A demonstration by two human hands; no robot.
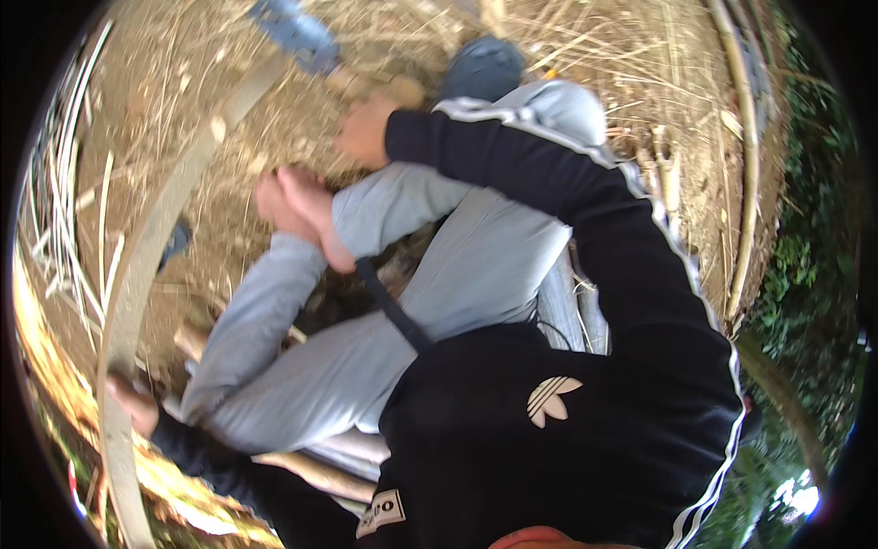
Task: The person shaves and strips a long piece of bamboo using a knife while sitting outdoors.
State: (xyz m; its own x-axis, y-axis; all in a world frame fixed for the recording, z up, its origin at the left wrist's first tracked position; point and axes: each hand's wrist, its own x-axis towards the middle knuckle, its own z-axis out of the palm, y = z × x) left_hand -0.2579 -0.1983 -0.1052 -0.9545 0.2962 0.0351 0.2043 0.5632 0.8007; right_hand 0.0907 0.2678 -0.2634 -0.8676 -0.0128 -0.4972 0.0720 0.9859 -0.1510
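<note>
A long, flat, pale strip, likely split bamboo (146, 265), arcs along my left side from the upper left to the lower edge. My left hand (135, 403) is closed on the strip near its lower part; some fingers are hidden behind it. Out beyond my crossed bare feet (297, 206), my right hand (366, 130) reaches low over the ground. Its fingers are blurred and partly hidden, so what it holds, if anything, cannot be made out. A brownish, wood-like piece (393, 89) lies just past it, next to a blue object (302, 37).
I sit on a seat of poles (347, 448), legs crossed in grey trousers. A dark rounded object (482, 69) is beyond my knee. Thin pale strips (64, 192) lie at the left. Straw and shavings (640, 55) litter the ground; a pole (745, 165) and green plants (805, 265) line the right.
</note>
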